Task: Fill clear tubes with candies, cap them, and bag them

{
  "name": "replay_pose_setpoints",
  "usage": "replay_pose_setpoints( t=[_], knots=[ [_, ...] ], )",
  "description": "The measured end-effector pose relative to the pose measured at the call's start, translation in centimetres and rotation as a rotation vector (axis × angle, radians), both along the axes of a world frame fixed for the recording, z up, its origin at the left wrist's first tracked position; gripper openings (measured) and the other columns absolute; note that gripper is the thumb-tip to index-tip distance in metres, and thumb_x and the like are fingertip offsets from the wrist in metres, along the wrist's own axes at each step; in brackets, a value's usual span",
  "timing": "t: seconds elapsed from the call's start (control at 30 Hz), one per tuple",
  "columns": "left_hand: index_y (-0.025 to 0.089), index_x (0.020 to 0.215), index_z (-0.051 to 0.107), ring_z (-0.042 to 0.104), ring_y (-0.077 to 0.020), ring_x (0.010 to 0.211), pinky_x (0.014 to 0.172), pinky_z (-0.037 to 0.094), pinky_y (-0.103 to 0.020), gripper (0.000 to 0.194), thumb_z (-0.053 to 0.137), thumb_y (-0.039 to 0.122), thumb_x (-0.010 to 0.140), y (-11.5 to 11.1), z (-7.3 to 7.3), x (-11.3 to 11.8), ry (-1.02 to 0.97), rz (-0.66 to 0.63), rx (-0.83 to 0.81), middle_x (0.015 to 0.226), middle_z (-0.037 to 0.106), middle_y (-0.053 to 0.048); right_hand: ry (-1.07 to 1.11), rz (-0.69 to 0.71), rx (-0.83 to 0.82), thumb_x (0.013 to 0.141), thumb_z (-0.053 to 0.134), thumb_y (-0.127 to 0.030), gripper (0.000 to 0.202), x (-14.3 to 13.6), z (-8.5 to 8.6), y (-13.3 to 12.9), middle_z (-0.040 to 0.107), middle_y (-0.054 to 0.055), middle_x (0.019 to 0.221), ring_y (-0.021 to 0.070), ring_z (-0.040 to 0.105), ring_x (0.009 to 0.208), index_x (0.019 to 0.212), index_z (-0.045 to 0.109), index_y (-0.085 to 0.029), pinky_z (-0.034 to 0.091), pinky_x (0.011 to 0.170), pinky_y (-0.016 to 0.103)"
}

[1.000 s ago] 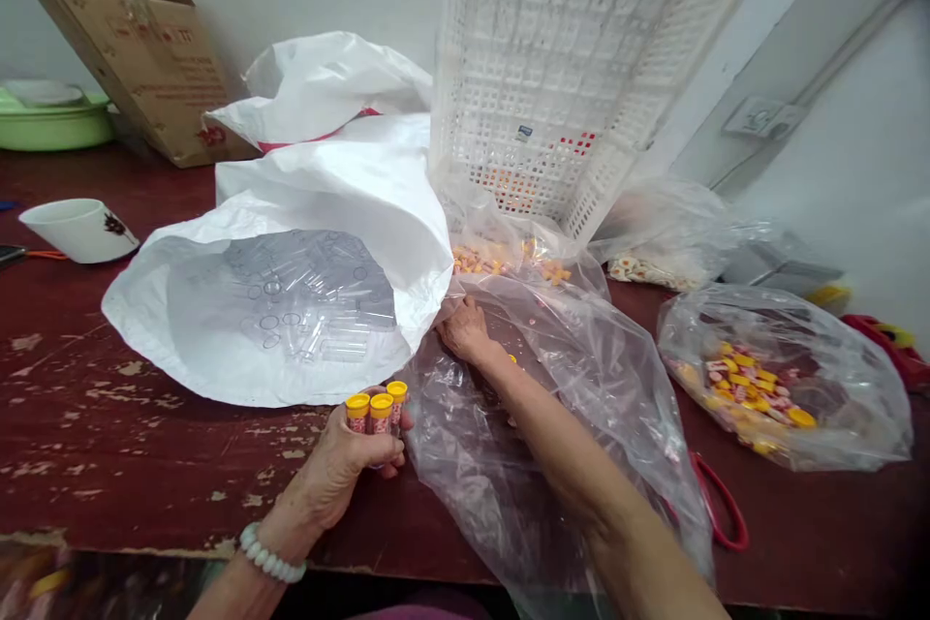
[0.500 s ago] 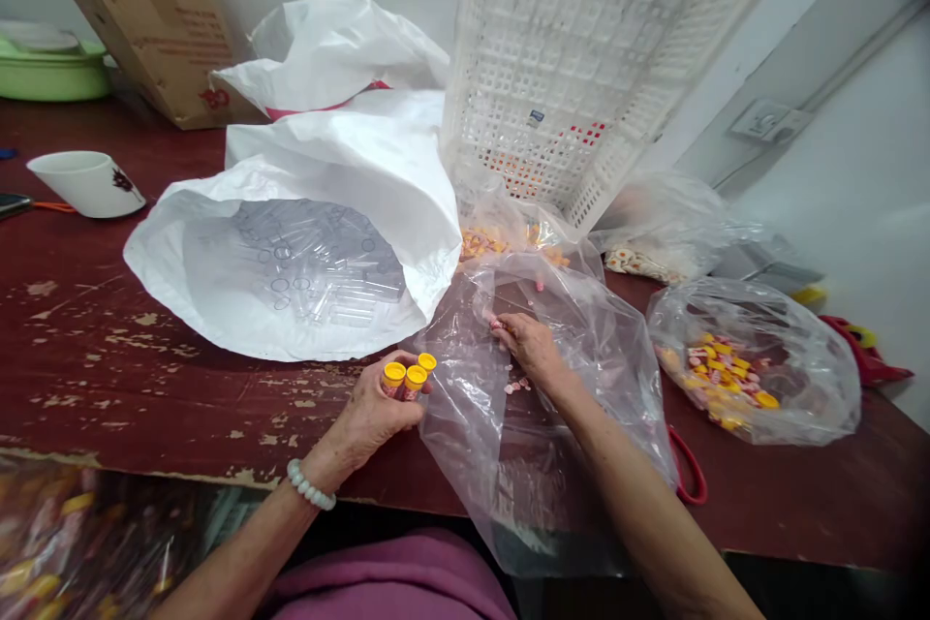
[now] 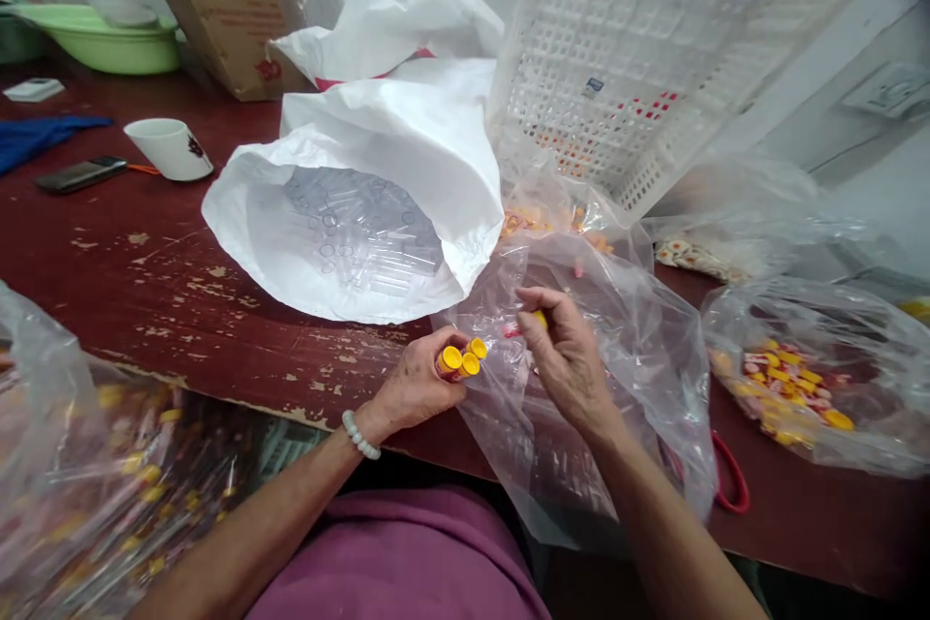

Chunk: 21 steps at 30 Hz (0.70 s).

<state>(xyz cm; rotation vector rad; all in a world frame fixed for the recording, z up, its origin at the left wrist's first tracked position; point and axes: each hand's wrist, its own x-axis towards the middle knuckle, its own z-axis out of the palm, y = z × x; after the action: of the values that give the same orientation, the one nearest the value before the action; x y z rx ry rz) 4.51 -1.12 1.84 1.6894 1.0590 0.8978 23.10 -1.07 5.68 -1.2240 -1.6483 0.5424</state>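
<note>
My left hand is wrapped around three tubes with yellow caps, caps facing up. Just to its right, my right hand pinches a small pink-and-yellow piece between thumb and fingers; its full shape is partly hidden. Beneath the right hand spreads a clear plastic bag, with small pink bits in it. Beyond my left hand lies an open white sack holding many clear empty tubes.
At the right sits a clear bag of yellow and pink pieces, near a red handle. A white plastic basket leans at the back. A white cup and a phone stand left. Yellow-capped tubes fill a bag lower left.
The view has swung left, bringing the phone and blue cloth into sight. My right hand has risen off the bag's pink bits, holding a pink-and-yellow piece. The left hand keeps its three tubes.
</note>
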Motion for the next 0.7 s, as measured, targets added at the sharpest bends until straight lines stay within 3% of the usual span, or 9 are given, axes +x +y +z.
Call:
replay_pose_setpoints(
  t=[0.1, 0.2, 0.37, 0.43, 0.57, 0.7],
  knots=[
    [0.016, 0.092, 0.058, 0.052, -0.0112, 0.069, 0.063, 0.038, -0.021, 0.033, 0.053, 0.004, 0.061, -0.4, 0.4, 0.0, 0.045, -0.016, 0.102, 0.082, 0.060, 0.002, -0.064, 0.119, 0.055, 0.086, 0.059, -0.027, 0.020, -2.4, 0.0, -0.7, 0.061, 0.000, 0.088, 0.0110, 0.057, 0.074, 0.106, 0.057, -0.022, 0.046, 0.069, 0.025],
    [0.016, 0.086, 0.056, 0.049, -0.0104, 0.066, 0.060, 0.036, -0.021, 0.026, 0.054, 0.005, 0.063, -0.6, 0.6, -0.2, 0.049, -0.004, 0.140, 0.077, 0.057, 0.003, -0.183, 0.214, 0.109, 0.084, 0.063, -0.026, 0.023, -3.0, 0.0, -0.8, 0.065, 0.001, 0.098, 0.0132, 0.059, 0.087, 0.106, 0.058, -0.022, 0.046, 0.080, 0.028],
    [0.016, 0.081, 0.052, 0.042, -0.0095, 0.061, 0.055, 0.032, -0.021, 0.021, 0.055, 0.006, 0.062, -0.6, 0.4, -1.0, 0.057, 0.008, 0.098, 0.070, 0.049, 0.004, -0.191, 0.098, 0.148, 0.092, 0.042, -0.019, 0.021, -2.5, 0.8, -1.2, 0.056, 0.007, 0.118, 0.0189, 0.051, 0.112, 0.102, 0.060, -0.023, 0.039, 0.097, 0.040],
    [0.016, 0.080, 0.052, 0.043, -0.0099, 0.062, 0.056, 0.032, -0.021, 0.020, 0.054, 0.006, 0.063, -0.6, 0.3, -1.2, 0.052, 0.000, 0.084, 0.071, 0.051, 0.004, -0.292, 0.168, 0.157, 0.088, 0.042, -0.015, 0.024, -2.7, 0.5, -1.4, 0.053, 0.007, 0.122, 0.0209, 0.048, 0.115, 0.099, 0.062, -0.022, 0.038, 0.099, 0.043],
    [0.016, 0.074, 0.050, 0.042, -0.0100, 0.060, 0.054, 0.031, -0.022, 0.017, 0.053, 0.006, 0.061, -0.6, 0.3, -1.5, 0.075, 0.047, 0.042, 0.067, 0.049, 0.003, -0.434, 0.333, 0.037, 0.083, 0.042, -0.011, 0.033, -3.7, -0.8, -1.6, 0.050, 0.004, 0.130, 0.0222, 0.045, 0.118, 0.103, 0.065, -0.025, 0.035, 0.102, 0.046],
    [0.015, 0.075, 0.052, 0.046, -0.0102, 0.061, 0.054, 0.034, -0.021, 0.021, 0.056, 0.005, 0.057, -0.5, 0.6, -3.0, -0.046, 0.097, -0.047, 0.069, 0.052, 0.003, -0.317, 0.390, -0.025, 0.088, 0.040, -0.016, 0.035, -5.2, -1.0, -0.9, 0.042, 0.006, 0.137, 0.0200, 0.046, 0.119, 0.114, 0.061, -0.027, 0.040, 0.101, 0.042]
  ],
)
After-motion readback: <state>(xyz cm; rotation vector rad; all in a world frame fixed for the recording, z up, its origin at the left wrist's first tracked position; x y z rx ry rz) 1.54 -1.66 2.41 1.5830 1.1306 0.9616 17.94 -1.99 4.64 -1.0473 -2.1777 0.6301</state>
